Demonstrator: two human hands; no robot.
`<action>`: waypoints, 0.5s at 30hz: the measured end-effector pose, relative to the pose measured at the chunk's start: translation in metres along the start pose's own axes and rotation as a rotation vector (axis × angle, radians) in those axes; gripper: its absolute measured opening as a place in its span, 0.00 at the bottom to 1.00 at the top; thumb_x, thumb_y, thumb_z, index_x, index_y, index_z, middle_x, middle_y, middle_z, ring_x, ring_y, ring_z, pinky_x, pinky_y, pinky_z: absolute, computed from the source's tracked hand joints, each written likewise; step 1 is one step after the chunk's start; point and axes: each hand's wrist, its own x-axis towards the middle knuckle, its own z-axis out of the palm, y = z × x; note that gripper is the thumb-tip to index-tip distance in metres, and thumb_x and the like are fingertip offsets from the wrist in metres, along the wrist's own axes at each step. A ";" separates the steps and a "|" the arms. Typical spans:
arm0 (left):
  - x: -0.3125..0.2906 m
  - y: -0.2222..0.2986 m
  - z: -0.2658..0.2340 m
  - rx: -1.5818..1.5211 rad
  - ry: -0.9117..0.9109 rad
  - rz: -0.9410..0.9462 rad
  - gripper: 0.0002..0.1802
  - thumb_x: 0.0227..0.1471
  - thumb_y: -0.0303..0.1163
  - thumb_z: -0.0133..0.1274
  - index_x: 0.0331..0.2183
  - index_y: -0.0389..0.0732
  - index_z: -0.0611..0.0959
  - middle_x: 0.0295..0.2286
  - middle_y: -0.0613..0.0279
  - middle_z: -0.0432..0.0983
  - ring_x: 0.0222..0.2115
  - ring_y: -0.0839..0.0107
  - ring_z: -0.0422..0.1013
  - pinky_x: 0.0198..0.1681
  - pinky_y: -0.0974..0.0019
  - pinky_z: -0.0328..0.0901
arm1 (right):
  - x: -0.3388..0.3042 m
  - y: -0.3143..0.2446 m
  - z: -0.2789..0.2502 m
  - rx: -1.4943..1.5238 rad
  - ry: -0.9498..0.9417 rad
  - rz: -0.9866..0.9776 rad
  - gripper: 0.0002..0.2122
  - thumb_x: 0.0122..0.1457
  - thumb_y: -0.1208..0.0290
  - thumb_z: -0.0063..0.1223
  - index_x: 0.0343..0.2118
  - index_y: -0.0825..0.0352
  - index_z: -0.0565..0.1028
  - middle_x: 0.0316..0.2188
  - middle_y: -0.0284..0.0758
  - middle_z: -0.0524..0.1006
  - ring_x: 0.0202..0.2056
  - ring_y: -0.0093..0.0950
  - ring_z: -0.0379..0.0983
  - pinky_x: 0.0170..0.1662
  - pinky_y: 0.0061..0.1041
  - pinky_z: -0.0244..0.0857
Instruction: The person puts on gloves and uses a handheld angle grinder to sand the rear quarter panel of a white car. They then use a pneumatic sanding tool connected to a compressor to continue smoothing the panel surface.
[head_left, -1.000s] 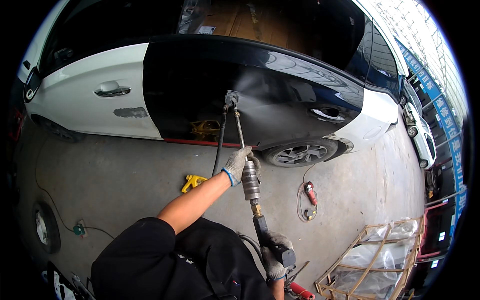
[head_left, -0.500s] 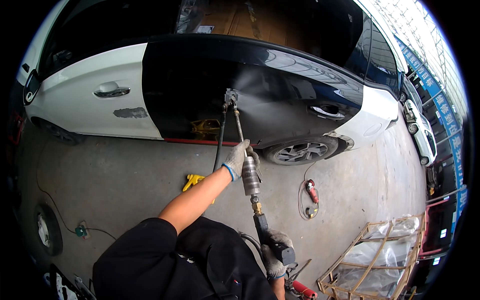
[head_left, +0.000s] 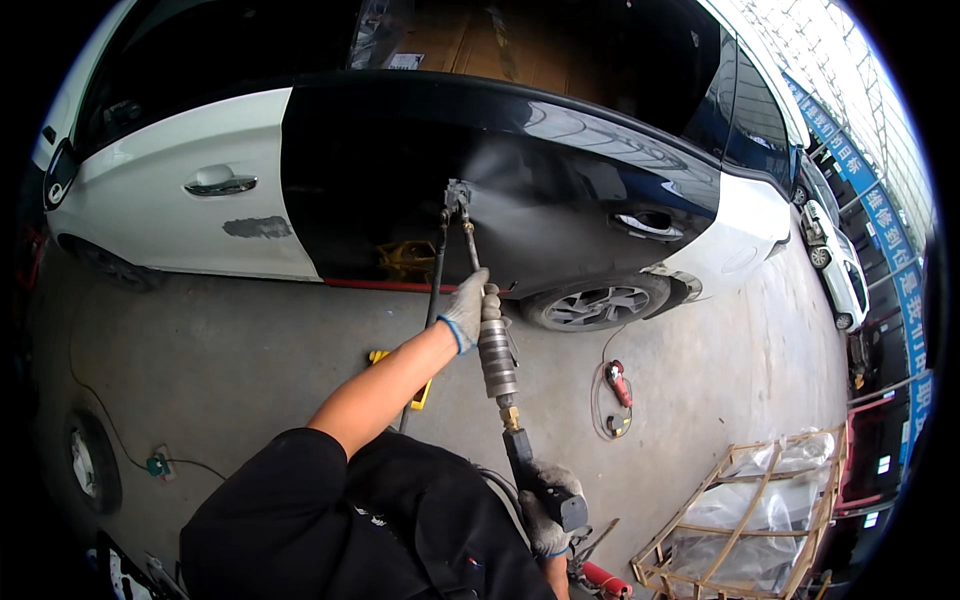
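Observation:
A dent puller of the slide-hammer kind (head_left: 514, 447) runs from my body up to the black rear door (head_left: 370, 170) of a white car. Its thin rod (head_left: 470, 243) ends at a small metal pulling piece (head_left: 456, 194) against the dented part of the door. My left hand (head_left: 467, 310), in a grey glove, is closed around the rod at the upper end of the ribbed steel weight (head_left: 497, 362). Lower down, my gloved right hand (head_left: 545, 510) grips the black handle. A dark bar (head_left: 438, 270) also meets the pulling piece and comes down beside my left forearm.
The white front door (head_left: 200, 190) has a grey scuffed patch. On the concrete floor lie a red power tool with a cord (head_left: 618, 385), a loose tyre (head_left: 92, 460) and a yellow stand (head_left: 421, 396). A wooden crate with plastic wrap (head_left: 745, 520) is at right.
My left hand has shifted slightly up and left along the rod. My right hand keeps its grip, and the pulling piece stays at the same spot on the door.

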 end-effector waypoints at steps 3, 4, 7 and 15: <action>0.001 -0.007 -0.024 -0.433 -0.584 -0.102 0.29 0.58 0.65 0.40 0.22 0.50 0.69 0.10 0.78 0.50 0.08 0.81 0.48 0.23 0.56 0.70 | -0.003 0.000 -0.004 0.208 -0.042 -0.027 0.16 0.38 0.86 0.62 0.35 0.68 0.75 0.39 0.43 0.79 0.43 0.36 0.76 0.48 0.34 0.69; 0.001 -0.009 -0.025 -0.414 -0.542 -0.087 0.27 0.61 0.61 0.40 0.23 0.49 0.69 0.10 0.78 0.49 0.08 0.81 0.47 0.24 0.56 0.70 | -0.005 0.001 -0.005 0.205 -0.033 -0.012 0.16 0.38 0.86 0.62 0.34 0.68 0.75 0.39 0.44 0.79 0.43 0.36 0.76 0.48 0.34 0.69; 0.002 -0.015 -0.017 -0.095 -0.193 -0.044 0.18 0.61 0.47 0.47 0.26 0.45 0.71 0.13 0.71 0.61 0.12 0.75 0.60 0.26 0.56 0.72 | -0.007 0.009 -0.008 0.160 -0.016 -0.007 0.16 0.39 0.85 0.63 0.34 0.68 0.75 0.40 0.45 0.79 0.44 0.36 0.76 0.49 0.34 0.69; -0.017 -0.033 -0.024 0.136 -0.203 0.085 0.11 0.61 0.38 0.45 0.31 0.41 0.72 0.24 0.52 0.77 0.21 0.59 0.75 0.27 0.57 0.75 | -0.005 0.015 -0.004 0.216 -0.028 -0.029 0.16 0.40 0.85 0.63 0.35 0.68 0.74 0.39 0.45 0.79 0.45 0.38 0.76 0.49 0.36 0.70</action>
